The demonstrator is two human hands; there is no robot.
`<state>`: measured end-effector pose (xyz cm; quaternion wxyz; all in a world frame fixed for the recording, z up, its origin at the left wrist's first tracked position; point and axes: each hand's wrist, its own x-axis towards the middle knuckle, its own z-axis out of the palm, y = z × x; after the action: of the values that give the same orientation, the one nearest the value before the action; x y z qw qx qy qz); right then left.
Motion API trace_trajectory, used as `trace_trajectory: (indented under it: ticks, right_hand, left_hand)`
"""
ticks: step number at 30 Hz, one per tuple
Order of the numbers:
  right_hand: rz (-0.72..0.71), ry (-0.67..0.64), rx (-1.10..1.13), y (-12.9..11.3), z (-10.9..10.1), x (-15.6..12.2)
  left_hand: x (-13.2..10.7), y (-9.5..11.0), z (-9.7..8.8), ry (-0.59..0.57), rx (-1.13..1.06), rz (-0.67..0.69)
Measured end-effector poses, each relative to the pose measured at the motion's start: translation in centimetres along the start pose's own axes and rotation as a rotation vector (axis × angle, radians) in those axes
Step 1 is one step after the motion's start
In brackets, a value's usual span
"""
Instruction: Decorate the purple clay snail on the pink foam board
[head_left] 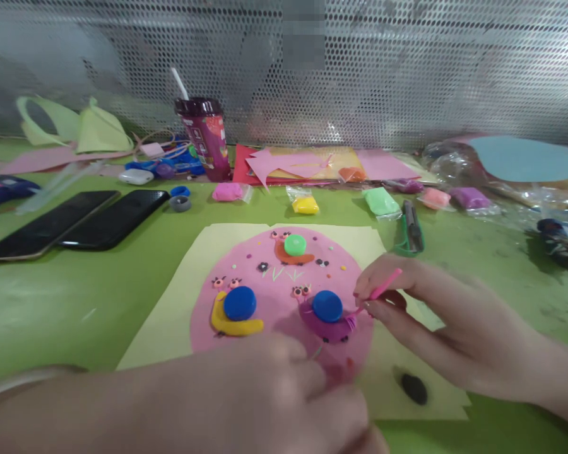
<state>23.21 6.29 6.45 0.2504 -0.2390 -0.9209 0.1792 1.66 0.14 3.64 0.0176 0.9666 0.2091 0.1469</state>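
A small pink plastic fork (385, 284) is pinched between the thumb and fingers of my right hand (421, 315). Its tines meet the tail end of a purple clay snail (325, 328) with a blue cap (327, 306) as its shell. My left hand (293, 403), blurred, is curled over the lower part of the pink paper circle (284, 340); whatever its fingers hold, if anything, is hidden. Also on the circle are a yellow snail (239, 327) with a blue cap (240, 303) and an orange snail (293, 257) with a green cap (295, 244).
Cream paper (170, 302) lies under the circle, with a dark lump (414, 388) at its lower right. Behind stand clay packets (305, 204), a box cutter (411, 230) and a drink cup (206, 139). Two phones (116, 221) lie left; perforated metal (383, 69) rises behind.
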Motion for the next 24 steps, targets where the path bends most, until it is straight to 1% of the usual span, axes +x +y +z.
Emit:
trace_trajectory:
  ticks: [3, 5, 10, 15, 24]
  right_hand:
    - [-0.011, 0.012, -0.018, -0.10, 0.02, 0.07]
    - [-0.023, 0.001, -0.016, -0.15, 0.03, 0.10]
    - [-0.018, 0.007, -0.029, -0.06, 0.08, -0.07]
    - [-0.032, -0.012, -0.035, 0.01, 0.19, -0.14]
    - [-0.054, -0.003, -0.077, 0.17, 0.24, -0.42]
  left_hand:
    - [-0.45, 0.28, 0.21, -0.101, -0.024, 0.052]
    - [-0.29, 0.21, 0.12, -0.126, -0.042, 0.065]
    - [0.50, -0.07, -0.47, -0.093, -0.056, 0.021]
    - [0.32, -0.05, -0.44, -0.101, -0.070, 0.069]
    - [0.03, -0.12, -0.49, -0.114, -0.059, 0.067]
